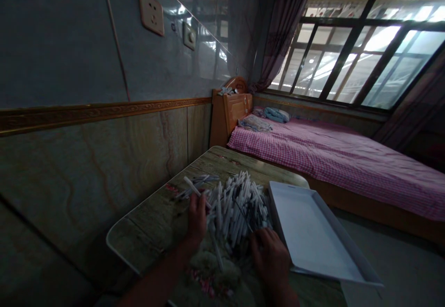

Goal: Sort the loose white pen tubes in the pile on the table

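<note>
A heap of several thin white sticks, like pen barrels [236, 205], lies on a small table [153, 223] with a wood-grain top. My left hand [197, 218] rests at the heap's left edge, its fingers closed round one white stick that points up and left. My right hand [269, 256] lies palm down on the near right side of the heap, fingers curled into the sticks; what it holds, if anything, is hidden. A shallow white tray [313, 233] sits at the table's right side, overhanging the edge.
A tiled wall with a socket [151, 11] runs along the left. Beyond the table stands a bed [330, 159] with a pink checked sheet, folded cloths and a wooden headboard, under a barred window [354, 57]. Bare floor lies to the right.
</note>
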`<state>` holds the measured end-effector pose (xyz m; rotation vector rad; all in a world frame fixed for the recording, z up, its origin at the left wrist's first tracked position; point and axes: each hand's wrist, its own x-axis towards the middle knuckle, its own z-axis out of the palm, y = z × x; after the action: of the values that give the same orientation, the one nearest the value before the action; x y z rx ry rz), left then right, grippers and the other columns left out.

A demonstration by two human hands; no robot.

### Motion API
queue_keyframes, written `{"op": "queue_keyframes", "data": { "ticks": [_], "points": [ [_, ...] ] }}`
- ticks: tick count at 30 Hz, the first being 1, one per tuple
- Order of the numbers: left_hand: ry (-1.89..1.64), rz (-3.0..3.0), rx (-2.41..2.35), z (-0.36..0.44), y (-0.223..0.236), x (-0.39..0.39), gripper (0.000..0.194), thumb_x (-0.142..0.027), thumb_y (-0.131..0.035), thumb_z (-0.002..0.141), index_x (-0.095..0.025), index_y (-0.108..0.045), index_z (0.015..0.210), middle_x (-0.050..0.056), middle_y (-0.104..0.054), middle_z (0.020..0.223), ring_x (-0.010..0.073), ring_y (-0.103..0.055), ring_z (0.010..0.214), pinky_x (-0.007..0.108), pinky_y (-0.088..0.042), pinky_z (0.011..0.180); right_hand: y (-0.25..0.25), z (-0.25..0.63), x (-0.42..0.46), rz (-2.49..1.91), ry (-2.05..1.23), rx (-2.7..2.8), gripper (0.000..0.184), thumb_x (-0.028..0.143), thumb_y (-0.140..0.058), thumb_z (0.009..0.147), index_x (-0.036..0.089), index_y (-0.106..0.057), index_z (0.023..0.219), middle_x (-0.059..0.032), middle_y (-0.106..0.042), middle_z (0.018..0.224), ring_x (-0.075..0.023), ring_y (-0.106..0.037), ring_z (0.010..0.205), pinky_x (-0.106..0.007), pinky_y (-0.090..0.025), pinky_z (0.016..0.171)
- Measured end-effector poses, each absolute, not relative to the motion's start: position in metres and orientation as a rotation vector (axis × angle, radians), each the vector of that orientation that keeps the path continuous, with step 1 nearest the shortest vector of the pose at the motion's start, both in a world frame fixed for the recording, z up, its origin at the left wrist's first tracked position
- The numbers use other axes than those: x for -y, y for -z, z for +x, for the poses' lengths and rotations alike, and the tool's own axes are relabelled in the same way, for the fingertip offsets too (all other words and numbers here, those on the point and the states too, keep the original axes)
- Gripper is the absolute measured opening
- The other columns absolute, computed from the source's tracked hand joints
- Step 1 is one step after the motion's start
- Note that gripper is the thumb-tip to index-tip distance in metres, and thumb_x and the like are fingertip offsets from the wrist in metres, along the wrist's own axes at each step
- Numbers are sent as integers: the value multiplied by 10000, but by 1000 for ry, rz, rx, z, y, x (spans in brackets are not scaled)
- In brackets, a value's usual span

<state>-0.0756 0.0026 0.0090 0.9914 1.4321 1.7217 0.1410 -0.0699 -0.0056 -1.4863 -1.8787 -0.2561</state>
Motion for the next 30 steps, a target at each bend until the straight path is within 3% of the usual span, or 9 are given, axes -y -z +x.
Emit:
{"op": "queue_keyframes", "data": {
  "ticks": [7, 13, 19, 26, 30],
  "points": [
    [-1208, 1680, -1810, -76, 0, -2, 366, -272, -520, 866, -186, -594, 1215, 76, -737, 857, 237, -687, 782, 329, -481, 719, 10, 145, 70, -1775, 399, 1831, 153, 280, -502, 868, 252, -532, 720, -13, -626, 738, -184, -597, 701, -277, -308, 573],
    [-881, 1893, -1944, -73, -11, 4, 389, -241, -508, 910, -202, -580, 1291, 114, -766, 1026, 259, -716, 904, 329, -465, 763, 8, 145, 70, -1817, 453, 1874, 146, 264, -537, 844, 259, -544, 698, -12, -639, 707, -175, -598, 670, -280, -282, 552],
    [-940, 1930, -1908, -72, -10, 6, 312, -250, -534, 891, -211, -645, 1180, 91, -769, 923, 252, -718, 862, 325, -477, 763, 8, 146, 71, -1790, 418, 1880, 286, 386, -538, 910, 257, -547, 656, -5, -619, 657, -168, -590, 639, -283, -257, 542],
    [-1307, 1783, -1884, -89, -4, -8, 292, -278, -413, 947, -218, -636, 1125, 87, -732, 1103, 225, -681, 1004, 339, -499, 868, 5, 142, 73, -1667, 377, 1849, 427, 413, -391, 1005, 245, -538, 640, -8, -596, 645, -154, -573, 640, -277, -290, 583],
    [-1149, 1817, -2195, -111, -5, -20, 236, -207, -503, 892, -185, -655, 1072, 119, -697, 1108, 257, -631, 1071, 360, -461, 933, 10, 141, 72, -1606, 354, 1888, 428, 415, -405, 1013, 239, -551, 651, -8, -608, 663, -147, -576, 653, -270, -315, 623]
  ]
}}
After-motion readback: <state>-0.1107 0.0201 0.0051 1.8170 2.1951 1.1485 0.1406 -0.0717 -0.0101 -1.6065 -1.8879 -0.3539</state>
